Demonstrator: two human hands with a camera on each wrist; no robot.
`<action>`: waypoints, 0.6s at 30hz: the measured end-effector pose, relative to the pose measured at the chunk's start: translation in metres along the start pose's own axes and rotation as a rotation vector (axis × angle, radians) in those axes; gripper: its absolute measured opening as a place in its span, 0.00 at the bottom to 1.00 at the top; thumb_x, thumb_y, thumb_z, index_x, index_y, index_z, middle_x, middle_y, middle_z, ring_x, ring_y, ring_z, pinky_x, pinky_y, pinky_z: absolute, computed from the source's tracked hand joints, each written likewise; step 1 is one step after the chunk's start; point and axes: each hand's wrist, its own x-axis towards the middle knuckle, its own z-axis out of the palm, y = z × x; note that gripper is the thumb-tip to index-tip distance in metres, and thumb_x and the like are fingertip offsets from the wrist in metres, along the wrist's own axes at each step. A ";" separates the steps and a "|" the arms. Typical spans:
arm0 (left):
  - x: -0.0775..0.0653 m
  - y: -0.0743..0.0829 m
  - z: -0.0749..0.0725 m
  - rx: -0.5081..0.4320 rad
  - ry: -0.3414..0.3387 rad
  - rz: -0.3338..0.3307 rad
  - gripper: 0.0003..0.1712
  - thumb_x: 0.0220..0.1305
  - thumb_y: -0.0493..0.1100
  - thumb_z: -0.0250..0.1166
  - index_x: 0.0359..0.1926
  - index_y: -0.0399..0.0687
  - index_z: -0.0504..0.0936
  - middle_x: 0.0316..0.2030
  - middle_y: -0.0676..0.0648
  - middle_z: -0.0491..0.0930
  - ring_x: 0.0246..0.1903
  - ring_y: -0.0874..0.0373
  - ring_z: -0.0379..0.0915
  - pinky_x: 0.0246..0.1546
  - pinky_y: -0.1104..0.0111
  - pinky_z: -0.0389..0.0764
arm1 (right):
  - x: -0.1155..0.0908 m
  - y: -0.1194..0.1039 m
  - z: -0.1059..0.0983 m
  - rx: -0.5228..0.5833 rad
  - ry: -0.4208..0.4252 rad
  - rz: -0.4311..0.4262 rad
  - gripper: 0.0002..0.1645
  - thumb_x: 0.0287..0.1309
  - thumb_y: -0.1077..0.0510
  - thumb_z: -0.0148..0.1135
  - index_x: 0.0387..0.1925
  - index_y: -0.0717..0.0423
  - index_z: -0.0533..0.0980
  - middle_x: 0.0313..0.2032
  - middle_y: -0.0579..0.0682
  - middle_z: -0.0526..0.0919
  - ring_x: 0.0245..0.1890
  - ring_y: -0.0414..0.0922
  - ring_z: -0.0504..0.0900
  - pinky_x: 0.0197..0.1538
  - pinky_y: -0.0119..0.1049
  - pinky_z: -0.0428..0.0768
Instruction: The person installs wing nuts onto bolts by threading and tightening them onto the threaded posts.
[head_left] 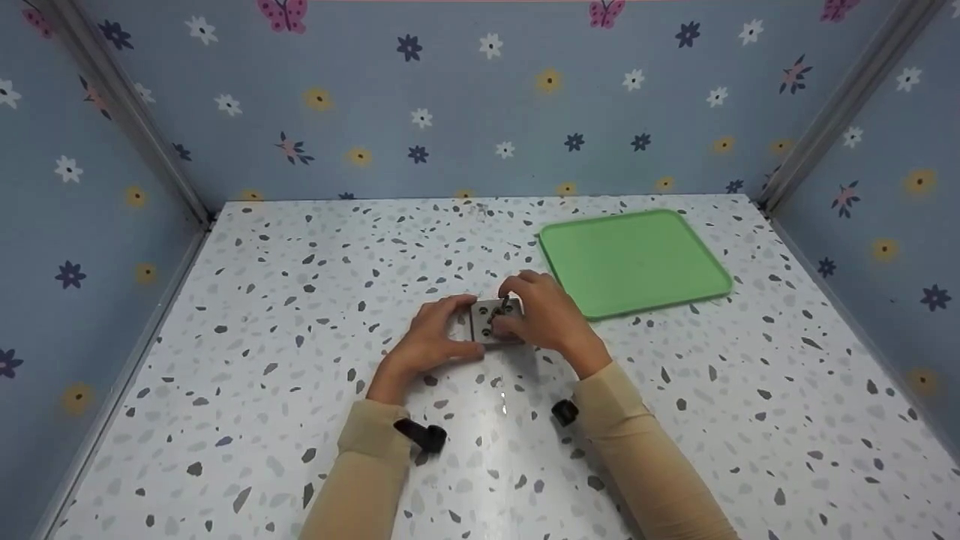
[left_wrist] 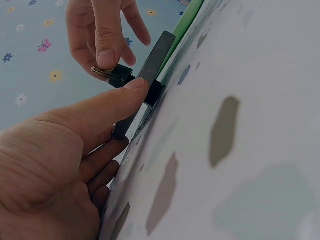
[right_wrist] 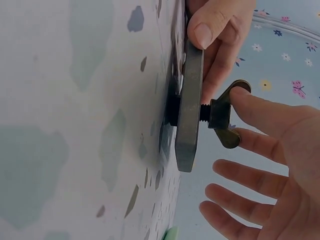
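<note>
A flat grey metal plate point(head_left: 478, 322) with several holes is held just above the table. My left hand point(head_left: 433, 337) grips it by its left end, thumb on the near edge and fingers on the far edge. A dark threaded bolt point(right_wrist: 204, 113) passes through the plate, and its black head point(right_wrist: 173, 110) shows underneath. On the bolt's upper end sits a wing nut point(right_wrist: 219, 114), with a gap of bare thread between it and the plate. My right hand point(head_left: 553, 315) pinches the nut's wings between thumb and index finger, the other fingers spread loosely.
A green tray point(head_left: 634, 262) lies at the back right, its near left corner close to my right hand. The speckled white table point(head_left: 300, 300) is bounded by blue flowered panels point(head_left: 480, 97) at the back and sides.
</note>
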 end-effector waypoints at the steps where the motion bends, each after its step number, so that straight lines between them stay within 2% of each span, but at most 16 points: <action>1: 0.000 0.000 0.000 -0.002 0.000 0.000 0.54 0.52 0.52 0.84 0.78 0.64 0.69 0.77 0.48 0.64 0.77 0.48 0.55 0.80 0.48 0.56 | 0.000 0.000 0.000 -0.001 0.004 0.006 0.23 0.60 0.51 0.79 0.51 0.58 0.83 0.48 0.59 0.86 0.48 0.57 0.83 0.52 0.54 0.83; 8: 0.000 -0.001 0.001 -0.012 0.004 0.001 0.53 0.52 0.51 0.83 0.78 0.64 0.69 0.77 0.49 0.64 0.77 0.48 0.55 0.80 0.49 0.56 | -0.001 -0.002 0.003 -0.025 0.036 0.028 0.22 0.59 0.49 0.80 0.46 0.58 0.82 0.45 0.57 0.85 0.46 0.58 0.83 0.50 0.54 0.83; 12: 0.001 -0.002 0.001 -0.007 -0.001 0.022 0.53 0.53 0.51 0.83 0.78 0.60 0.69 0.77 0.49 0.65 0.78 0.48 0.54 0.80 0.50 0.55 | 0.000 -0.003 0.005 -0.054 0.053 0.035 0.22 0.58 0.48 0.81 0.42 0.59 0.81 0.41 0.57 0.85 0.42 0.57 0.82 0.47 0.53 0.83; 18: 0.001 0.000 0.000 0.000 -0.003 0.032 0.53 0.54 0.51 0.83 0.79 0.58 0.69 0.77 0.49 0.66 0.78 0.48 0.53 0.81 0.49 0.54 | 0.000 -0.008 0.005 -0.083 0.031 0.110 0.23 0.59 0.44 0.79 0.42 0.57 0.81 0.41 0.56 0.84 0.42 0.56 0.82 0.47 0.50 0.83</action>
